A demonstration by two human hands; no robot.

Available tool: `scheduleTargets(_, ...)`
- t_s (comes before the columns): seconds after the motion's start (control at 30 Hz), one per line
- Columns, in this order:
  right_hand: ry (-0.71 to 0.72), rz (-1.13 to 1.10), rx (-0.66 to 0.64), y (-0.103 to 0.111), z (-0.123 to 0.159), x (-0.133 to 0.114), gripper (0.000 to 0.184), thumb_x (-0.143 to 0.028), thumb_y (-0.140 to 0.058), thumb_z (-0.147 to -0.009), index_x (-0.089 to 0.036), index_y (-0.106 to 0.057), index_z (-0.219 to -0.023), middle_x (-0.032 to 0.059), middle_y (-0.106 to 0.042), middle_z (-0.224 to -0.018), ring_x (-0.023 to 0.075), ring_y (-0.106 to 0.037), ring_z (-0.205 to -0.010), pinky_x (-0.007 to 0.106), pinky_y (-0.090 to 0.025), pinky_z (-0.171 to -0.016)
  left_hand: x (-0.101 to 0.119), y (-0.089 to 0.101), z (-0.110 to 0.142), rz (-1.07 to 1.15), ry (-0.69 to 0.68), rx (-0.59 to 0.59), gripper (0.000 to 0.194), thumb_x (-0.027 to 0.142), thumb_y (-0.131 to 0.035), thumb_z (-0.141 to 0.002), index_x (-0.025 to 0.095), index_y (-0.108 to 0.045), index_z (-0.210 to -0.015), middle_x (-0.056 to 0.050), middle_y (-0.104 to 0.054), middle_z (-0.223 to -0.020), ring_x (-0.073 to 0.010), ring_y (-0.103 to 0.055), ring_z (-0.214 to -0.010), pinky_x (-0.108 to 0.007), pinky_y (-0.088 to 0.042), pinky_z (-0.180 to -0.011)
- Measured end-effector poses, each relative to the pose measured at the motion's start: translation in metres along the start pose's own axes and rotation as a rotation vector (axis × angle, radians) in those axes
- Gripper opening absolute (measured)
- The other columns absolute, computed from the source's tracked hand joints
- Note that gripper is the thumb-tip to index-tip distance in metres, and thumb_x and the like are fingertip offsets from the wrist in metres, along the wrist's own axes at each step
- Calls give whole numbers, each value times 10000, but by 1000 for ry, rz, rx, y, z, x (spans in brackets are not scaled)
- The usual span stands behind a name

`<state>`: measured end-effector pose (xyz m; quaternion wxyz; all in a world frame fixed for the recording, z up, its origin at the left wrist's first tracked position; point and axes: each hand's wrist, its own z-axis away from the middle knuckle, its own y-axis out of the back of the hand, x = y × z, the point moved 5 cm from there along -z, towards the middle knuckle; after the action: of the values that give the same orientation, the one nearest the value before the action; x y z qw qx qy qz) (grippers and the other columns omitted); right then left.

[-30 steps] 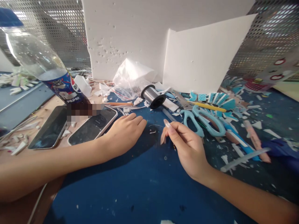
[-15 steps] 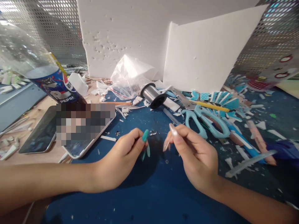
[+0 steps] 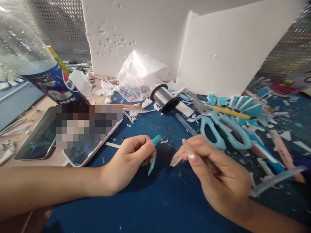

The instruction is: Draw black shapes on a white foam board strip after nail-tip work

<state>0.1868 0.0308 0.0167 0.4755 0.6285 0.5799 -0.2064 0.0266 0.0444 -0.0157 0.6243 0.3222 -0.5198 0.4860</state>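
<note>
My left hand (image 3: 131,161), with green nails, is closed in a pinch above the blue mat (image 3: 155,204). My right hand (image 3: 213,171) is pinched too, thumb against fingers, a short way to the right. Between the fingertips a faint, fine thread (image 3: 173,146) shows; its ends are hidden in the fingers. Beyond the hands lies a black-ended spool (image 3: 165,98) wound with silvery thread. Just past my right hand rest scissors (image 3: 230,129) with light blue handles.
Two phones, one dark (image 3: 36,139) and one pale-edged (image 3: 82,153), lie left beside a Pepsi bottle (image 3: 55,84). White foam boards (image 3: 225,48) stand behind a plastic bag (image 3: 138,74). A yellow pencil-like stick (image 3: 228,111), a blue cutter (image 3: 269,155) and foam scraps lie around.
My right hand has moved right and slightly nearer, widening the gap between the hands. My left hand is nearly in place, its fingers slightly turned. The view has shifted a little.
</note>
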Motion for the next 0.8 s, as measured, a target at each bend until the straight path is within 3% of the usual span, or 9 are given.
scheduleTargets(0.2, 35, 3, -29, 0, 0, -4, 199, -52, -485, -888, -179, -631, -838, 17, -644, -803, 140, -575, -775, 311, -469, -707, -3, 0, -1, 164, 32, 29, 320, 399, -573, -857, 157, -480, -670, 57, -427, -579, -57, -334, -514, -191, -255, -476)
scheduleTargets(0.8, 67, -37, -83, -3, -1, -7, 221, -4, -483, -852, -174, -625, -841, 11, -636, -757, 135, -580, -741, 319, -464, -697, 2, -1, 1, 30, -34, -9, 302, 290, -448, -939, 169, -451, -662, 63, -397, -572, -69, -316, -513, -208, -271, -498)
